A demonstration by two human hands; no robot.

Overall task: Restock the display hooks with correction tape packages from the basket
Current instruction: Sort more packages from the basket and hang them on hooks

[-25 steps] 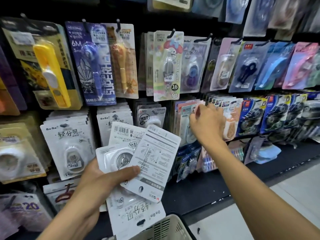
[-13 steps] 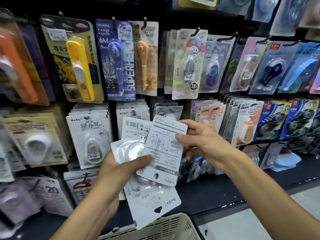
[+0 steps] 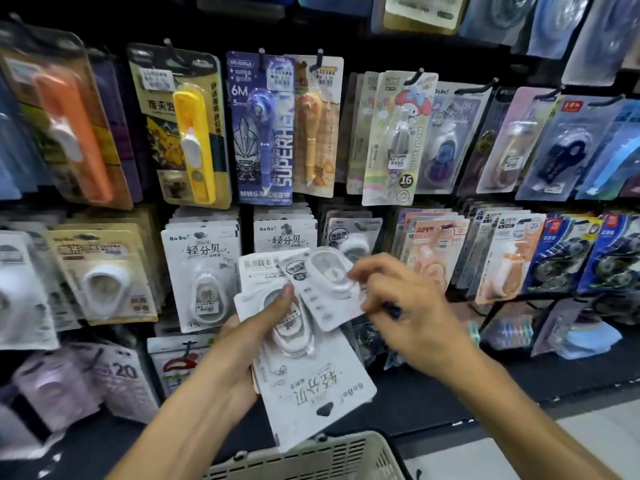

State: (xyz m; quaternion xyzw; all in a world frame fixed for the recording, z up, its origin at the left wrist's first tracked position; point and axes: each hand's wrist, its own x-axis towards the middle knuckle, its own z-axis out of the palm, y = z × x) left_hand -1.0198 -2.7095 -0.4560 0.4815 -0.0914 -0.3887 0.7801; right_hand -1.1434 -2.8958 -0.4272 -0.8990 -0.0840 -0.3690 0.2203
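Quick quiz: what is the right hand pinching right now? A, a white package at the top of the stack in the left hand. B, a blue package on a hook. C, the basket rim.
A: the right hand pinches the white package atop the left hand's stack.

You faced a yellow retractable cutter pack [image 3: 194, 147] hung beside an orange one [image 3: 74, 133]; blue twin-roller packs [image 3: 561, 258] hung far right.

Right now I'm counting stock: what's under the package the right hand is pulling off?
Under the top package, pinched by the right hand, the left hand grips a fan of white BoBo packages. At least three show; any beneath are covered.
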